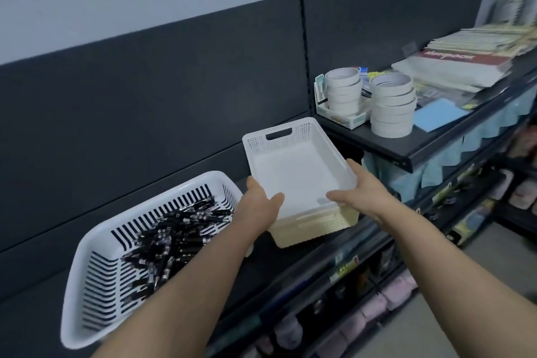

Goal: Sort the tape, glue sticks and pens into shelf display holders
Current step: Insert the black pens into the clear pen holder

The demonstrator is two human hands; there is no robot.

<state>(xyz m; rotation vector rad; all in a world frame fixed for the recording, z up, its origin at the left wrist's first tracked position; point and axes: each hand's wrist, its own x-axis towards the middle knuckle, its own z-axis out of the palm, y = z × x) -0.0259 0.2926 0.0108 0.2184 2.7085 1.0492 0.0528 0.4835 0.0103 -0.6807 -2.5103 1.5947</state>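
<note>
Both my hands hold an empty white perforated basket (293, 139) above the dark shelf. My left hand (258, 200) grips its near left rim, thumb inside. My right hand (357, 192) grips the near right corner. A cream basket (313, 227) is nested under the white one. To the left sits a white slotted basket (96, 256) filled with several black pens (171, 241). Two stacks of white tape rolls (392, 104) stand on the raised shelf at the right, one stack (343, 90) inside a small cardboard display box.
Notebooks and paper pads (459, 64) are piled on the raised shelf (406, 148) behind the tape, with a blue pad (438, 113) near its edge. Lower shelves at the right hold more packaged goods. A dark back panel (174, 90) runs behind the shelf.
</note>
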